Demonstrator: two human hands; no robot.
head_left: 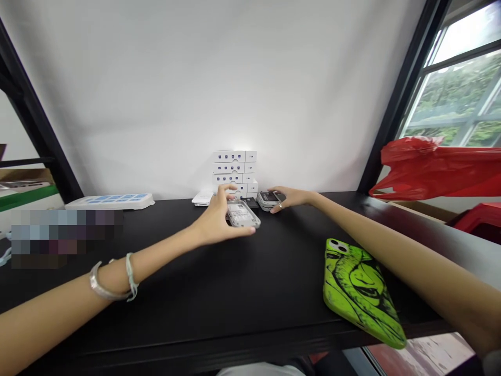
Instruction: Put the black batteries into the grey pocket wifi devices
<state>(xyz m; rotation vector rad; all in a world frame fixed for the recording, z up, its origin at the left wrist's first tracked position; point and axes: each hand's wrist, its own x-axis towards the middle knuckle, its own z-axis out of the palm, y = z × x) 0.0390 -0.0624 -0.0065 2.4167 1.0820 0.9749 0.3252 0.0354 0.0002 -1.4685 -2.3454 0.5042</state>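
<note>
From the head-worn camera, the view looks forward and down across a black table [176,292] set against a white wall [219,89]. Both arms reach away from the viewer, and the hands stay apart, with only a small gap between them near the far edge. The left hand [219,222], wearing a metal bangle [104,282] and a pale string bracelet [131,277] on the wrist, spans a clear-cased phone [243,215] lying flat, its fingers closed around the far and near edges. The right hand [293,198], with a ring on one finger, grips the edges of a dark-faced phone [270,200] with a silver rim, just to the right. Both phones sit close to the foot of a stack of small white boxes [230,172] with blue labels. White papers [202,198] lie left of the stack, and further left sits a white tray with blue panels [109,202]. A blurred patch [66,237] hides part of the table's left side. Nearer on the right, a lime-green patterned phone case [360,292] overhangs the table edge. A red plastic bag [430,167] hangs before a window [457,89].
</note>
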